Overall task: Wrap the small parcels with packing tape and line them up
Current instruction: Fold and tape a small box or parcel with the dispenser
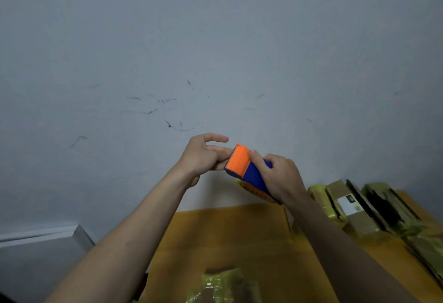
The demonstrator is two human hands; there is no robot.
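Observation:
My right hand [280, 178] grips an orange and blue tape dispenser [247, 171], held up in front of the wall with the orange end pointing left. My left hand [203, 156] is at that orange end, fingers curled against the dispenser's mouth; whether they pinch the tape end cannot be seen. A small parcel [223, 286] wrapped in yellowish tape lies on the brown cardboard [227, 235] at the bottom edge. Several taped parcels [359, 209] stand in a row at the right.
A pale grey wall [215, 51] with pen marks fills most of the view. A grey ledge [43, 238] sits at the lower left. The cardboard surface stretches between my forearms.

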